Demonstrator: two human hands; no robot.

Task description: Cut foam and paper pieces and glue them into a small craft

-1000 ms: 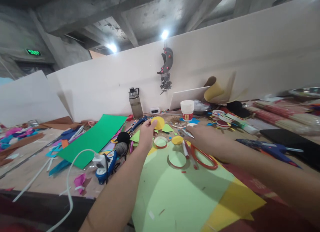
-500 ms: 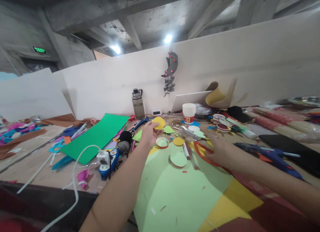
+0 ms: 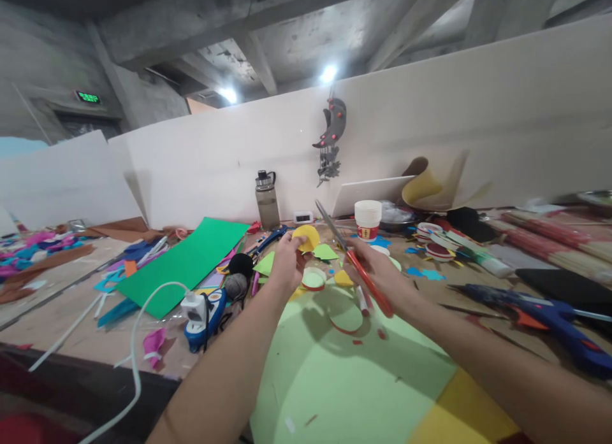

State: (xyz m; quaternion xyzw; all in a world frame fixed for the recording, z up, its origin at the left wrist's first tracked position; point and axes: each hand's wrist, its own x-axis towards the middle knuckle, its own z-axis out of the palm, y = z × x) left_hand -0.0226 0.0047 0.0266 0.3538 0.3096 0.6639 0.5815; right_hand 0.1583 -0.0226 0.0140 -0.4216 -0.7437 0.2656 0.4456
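Observation:
My left hand point(image 3: 285, 264) pinches a round yellow paper disc point(image 3: 308, 237) between thumb and fingers, above the table. To the right, my right hand point(image 3: 373, 265) grips a pair of red-handled scissors point(image 3: 367, 283), blades tilted up and to the left, apart from the disc. Beneath both hands lies a large pale green sheet point(image 3: 344, 374) with small paper scraps on it. On its far part are a round pale green piece with a red rim point(image 3: 347, 315), a small rimmed round piece point(image 3: 314, 278) and a yellow piece point(image 3: 343, 278), partly hidden by my right hand.
A blue glue gun point(image 3: 549, 316) lies at the right. Paper cups point(image 3: 368, 218) and a water bottle point(image 3: 266, 202) stand at the back. On the left are a green sheet point(image 3: 191, 262) and a blue power strip point(image 3: 205, 323) with a white cable point(image 3: 138, 342).
My right hand has lifted the scissors off the table and brought them left, toward my left hand. The yellow disc stays in my left hand. The view has shifted slightly.

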